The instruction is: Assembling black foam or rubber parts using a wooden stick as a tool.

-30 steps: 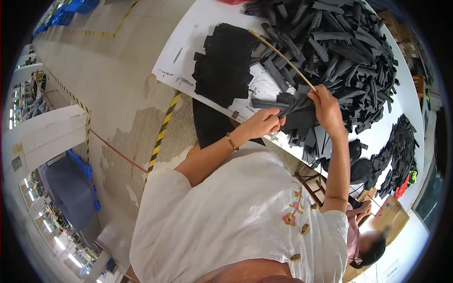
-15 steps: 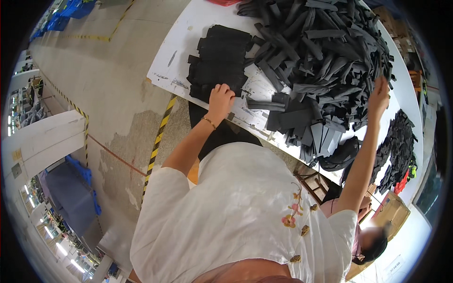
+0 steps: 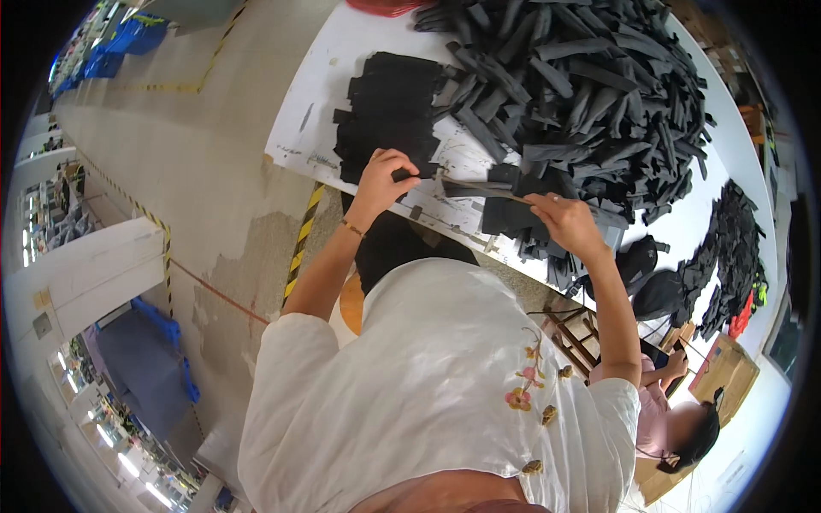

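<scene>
On the white table (image 3: 301, 94), flat black fabric-like pieces (image 3: 386, 107) lie overlapped in a column. At its near end my left hand (image 3: 383, 184) is curled, with thumb and fingertips closed about the edge of a black piece. My right hand (image 3: 566, 224) is closed on a thin, long brownish stick-like tool (image 3: 483, 185), whose far tip points left toward my left hand. The tool's exact kind is too small to make out. Beneath it lie a few dark grey folded strips (image 3: 466, 191) and a stack of flat dark pieces (image 3: 506, 215).
A large heap of dark grey folded strips (image 3: 590, 94) covers the table's far right. Another dark pile (image 3: 727, 248) lies farther right, near a black bag (image 3: 634, 261). A seated person in pink (image 3: 654, 410) is at lower right. Yellow-black tape (image 3: 305, 231) marks the floor.
My right hand has come back from the right side of the heap to the near table edge, with the thin tool in it. My left hand stays at the column's near end, fingers more curled.
</scene>
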